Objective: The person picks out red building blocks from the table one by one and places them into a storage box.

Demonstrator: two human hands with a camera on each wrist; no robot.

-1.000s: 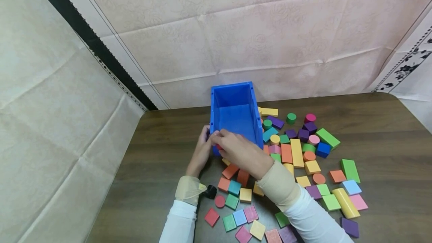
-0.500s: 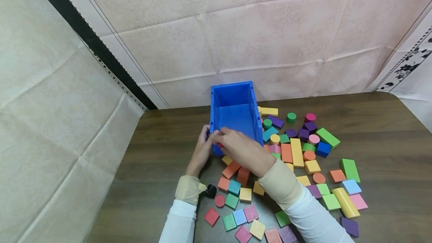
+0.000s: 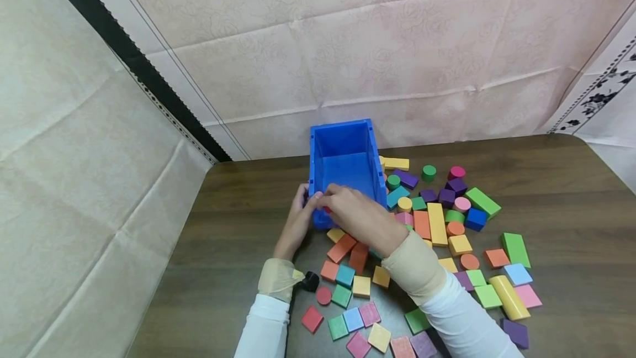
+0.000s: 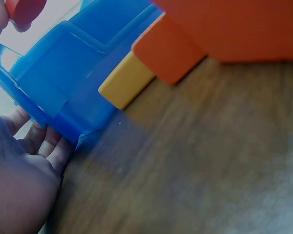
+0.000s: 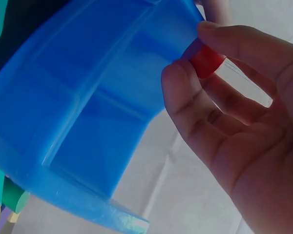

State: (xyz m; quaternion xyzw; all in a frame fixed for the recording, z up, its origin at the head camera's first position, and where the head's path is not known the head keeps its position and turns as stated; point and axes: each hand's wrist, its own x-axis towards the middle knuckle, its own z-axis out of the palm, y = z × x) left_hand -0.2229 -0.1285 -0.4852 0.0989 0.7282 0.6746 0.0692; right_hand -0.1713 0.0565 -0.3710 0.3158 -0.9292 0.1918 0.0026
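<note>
A blue plastic bin [image 3: 345, 164] stands near the back edge of the table. My left hand [image 3: 298, 220] holds its near left corner; in the left wrist view the left fingers [image 4: 48, 141] lie against the outside of the bin wall. Over the bin's near end, my right hand [image 3: 362, 217] pinches a short red cylinder block [image 5: 208, 61] between thumb and fingertip, as the right wrist view shows. From the head view most of that block is hidden by the right hand. The visible bin floor is bare.
Loose coloured blocks lie right of the bin and in front of it, among them a long yellow block [image 3: 437, 224], a yellow cylinder [image 3: 509, 298] and a red square block [image 3: 312, 319]. Orange blocks [image 3: 342, 247] sit just before the bin. A pale cloth [image 3: 397, 70] hangs behind.
My right hand has shifted slightly to the right and away from me, still pinching the red cylinder block, uncovering more of the blocks below its wrist. The left hand stays on the bin.
</note>
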